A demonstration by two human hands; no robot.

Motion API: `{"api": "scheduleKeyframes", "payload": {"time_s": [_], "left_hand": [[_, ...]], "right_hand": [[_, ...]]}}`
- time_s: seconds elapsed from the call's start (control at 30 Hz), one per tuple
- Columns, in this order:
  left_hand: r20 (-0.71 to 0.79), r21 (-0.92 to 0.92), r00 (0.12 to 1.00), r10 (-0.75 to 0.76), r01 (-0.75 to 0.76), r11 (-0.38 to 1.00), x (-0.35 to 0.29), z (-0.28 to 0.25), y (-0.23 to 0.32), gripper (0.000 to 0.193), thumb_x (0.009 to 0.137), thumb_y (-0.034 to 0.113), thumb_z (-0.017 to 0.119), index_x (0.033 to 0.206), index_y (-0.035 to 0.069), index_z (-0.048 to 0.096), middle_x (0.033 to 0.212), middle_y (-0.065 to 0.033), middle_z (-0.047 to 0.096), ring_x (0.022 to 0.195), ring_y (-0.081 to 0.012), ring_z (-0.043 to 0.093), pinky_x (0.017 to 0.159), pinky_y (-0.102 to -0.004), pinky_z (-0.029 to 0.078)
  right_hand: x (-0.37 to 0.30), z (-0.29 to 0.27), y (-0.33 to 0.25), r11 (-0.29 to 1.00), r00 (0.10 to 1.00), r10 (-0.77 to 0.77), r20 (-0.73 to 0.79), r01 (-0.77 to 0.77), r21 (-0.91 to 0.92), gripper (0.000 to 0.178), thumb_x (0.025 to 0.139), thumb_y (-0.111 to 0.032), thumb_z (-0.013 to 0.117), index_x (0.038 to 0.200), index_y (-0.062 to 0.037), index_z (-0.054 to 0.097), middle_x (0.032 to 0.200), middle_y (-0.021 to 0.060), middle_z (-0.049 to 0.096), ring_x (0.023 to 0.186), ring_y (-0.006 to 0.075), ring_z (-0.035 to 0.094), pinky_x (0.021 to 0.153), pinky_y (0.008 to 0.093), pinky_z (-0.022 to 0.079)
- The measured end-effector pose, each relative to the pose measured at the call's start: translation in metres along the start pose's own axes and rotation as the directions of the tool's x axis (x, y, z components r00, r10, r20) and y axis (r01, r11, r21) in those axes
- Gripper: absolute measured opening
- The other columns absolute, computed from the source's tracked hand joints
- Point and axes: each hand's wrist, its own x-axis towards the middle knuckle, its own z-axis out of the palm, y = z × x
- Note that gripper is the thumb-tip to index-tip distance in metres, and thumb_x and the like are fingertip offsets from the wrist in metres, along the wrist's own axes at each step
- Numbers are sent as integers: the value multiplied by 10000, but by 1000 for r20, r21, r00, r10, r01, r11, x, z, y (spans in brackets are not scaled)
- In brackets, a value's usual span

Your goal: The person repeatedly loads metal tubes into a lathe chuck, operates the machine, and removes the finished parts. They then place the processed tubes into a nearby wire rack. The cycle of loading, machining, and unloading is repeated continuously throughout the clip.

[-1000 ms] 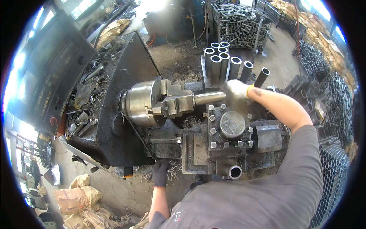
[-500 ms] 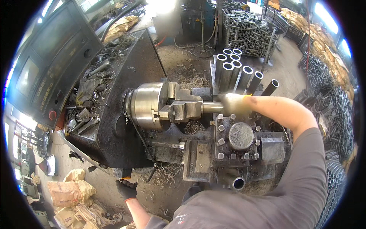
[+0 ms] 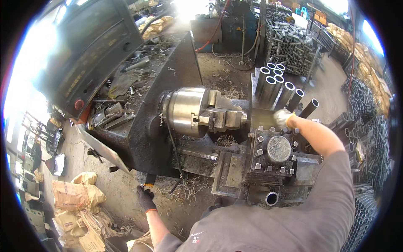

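My right hand (image 3: 283, 118), in a pale glove, is closed on a metal tube (image 3: 263, 118) that is smeared by motion. The tube lies level between the hand and the jaws (image 3: 224, 119) of the lathe chuck (image 3: 187, 110). A short bright ring end (image 3: 243, 118) shows at the jaws' mouth. Below the hand stands the square tool post (image 3: 278, 149) with its several bolts. My left hand (image 3: 146, 198), in a dark glove, is low at the left with curled fingers, beside an orange-tipped dark bar (image 3: 147, 184). What it grips, if anything, is hidden.
Several upright tubes (image 3: 270, 86) stand on a plate behind the tool post. One tube (image 3: 272, 198) sits near my body. Metal shavings (image 3: 191, 189) litter the floor. Paper sacks (image 3: 71, 195) lie at lower left, and a mesh bin of metal parts (image 3: 289, 42) stands at the back.
My right hand has moved away from the chuck, rightward over the tool post, with the tube drawn from the jaws. My left hand has risen nearer the orange-tipped bar. The view has shifted.
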Motion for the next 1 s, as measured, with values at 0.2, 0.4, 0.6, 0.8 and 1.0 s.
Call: {"api": "scheduleKeyframes", "payload": {"time_s": [0.2, 0.4, 0.6, 0.8, 1.0], "left_hand": [[-76, 527, 15, 997, -848, 53, -73, 30, 205, 381, 1068, 275, 692, 1336, 8, 646, 1287, -173, 720, 1177, -377, 687, 996, -484, 555], [266, 759, 314, 912, -651, 3, -12, 133, 406, 664, 1056, 373, 557, 1650, 189, 323, 1224, -187, 765, 1064, -384, 760, 921, -512, 580], [332, 797, 538, 775, -600, 76, 0, 157, 455, 756, 1048, 479, 517, 1697, 223, 226, 1367, -230, 712, 1126, -445, 741, 950, -565, 559], [309, 99, -223, 924, -959, -265, -126, 101, 275, 375, 1019, 173, 702, 1340, -18, 662, 989, -147, 757, 794, -302, 732, 756, -431, 585], [623, 547, 756, 202, -605, 579, -171, 23, -30, 457, 1001, 470, 633, 1180, 58, 714, 991, -229, 748, 953, -427, 735, 873, -503, 557]], "right_hand": [[-99, 4, 15, 780, 844, 447, -297, -205, 592, 365, 742, -254, 846, 996, -17, 733, 994, 221, 767, 933, 396, 740, 846, 487, 571], [-187, -22, -36, 656, 350, 716, -604, -42, 753, 324, 849, -246, 817, 1045, 9, 775, 915, 186, 799, 814, 305, 781, 776, 428, 608], [-315, -44, -106, 742, 205, 577, -791, 273, 612, 137, 851, -61, 721, 931, 8, 808, 883, 102, 806, 820, 190, 760, 760, 338, 588], [-358, -47, -184, 734, 238, 349, -906, 532, 422, 268, 794, 45, 627, 971, -25, 815, 980, 98, 808, 816, 226, 773, 787, 380, 647], [-329, -28, -225, 460, 371, -134, -919, 845, 274, 361, 800, -5, 772, 1160, -15, 796, 1015, 131, 814, 927, 292, 787, 899, 405, 651]]}}
